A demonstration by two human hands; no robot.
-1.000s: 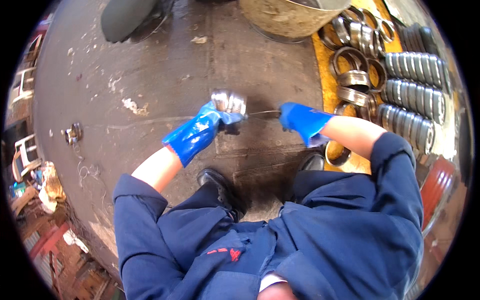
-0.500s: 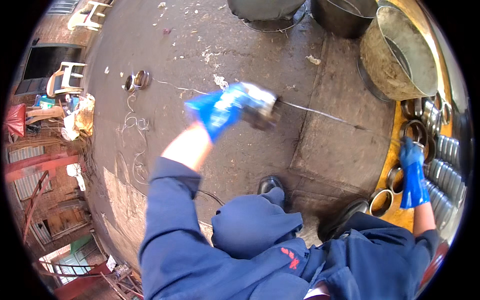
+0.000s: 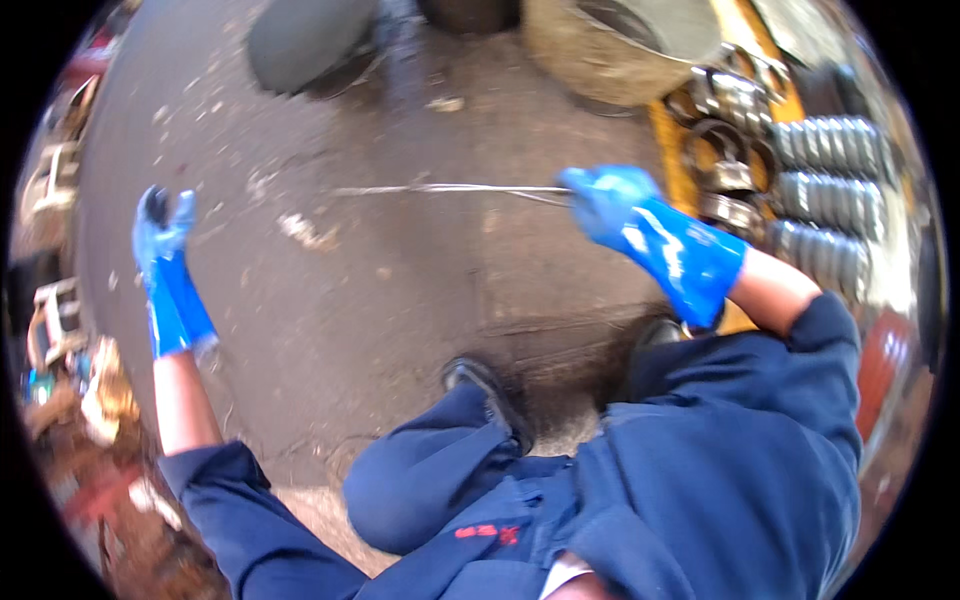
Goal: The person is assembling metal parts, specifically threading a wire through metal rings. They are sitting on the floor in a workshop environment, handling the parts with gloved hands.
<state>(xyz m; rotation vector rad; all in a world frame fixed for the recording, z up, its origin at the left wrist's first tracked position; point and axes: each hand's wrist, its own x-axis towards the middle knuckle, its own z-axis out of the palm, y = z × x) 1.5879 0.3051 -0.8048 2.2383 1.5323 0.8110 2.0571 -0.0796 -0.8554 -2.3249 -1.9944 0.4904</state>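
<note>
My left hand point(image 3: 165, 265), in a blue rubber glove, is out at the left over the dark floor. Its thumb stands apart from the fingers, and nothing shows in it. My right hand point(image 3: 620, 210), gloved the same way, is closed on one end of a thin wire point(image 3: 450, 188). From there the wire runs left, nearly level, across the space between my hands. Close to the right glove it looks like two strands side by side. Its left end fades in the blur, well short of my left hand.
Metal rings point(image 3: 735, 175) lie on a yellow strip at the right, beside stacked rows of shiny rings point(image 3: 830, 200). A large worn drum point(image 3: 560, 60) and a dark rounded container point(image 3: 310, 45) stand at the far side. White chairs point(image 3: 60, 185) are at the left rim.
My right hand has moved from the rings toward the middle, holding the wire. My left hand has swung out left and opened; the metal rings it held no longer show in it. The view has shifted right.
</note>
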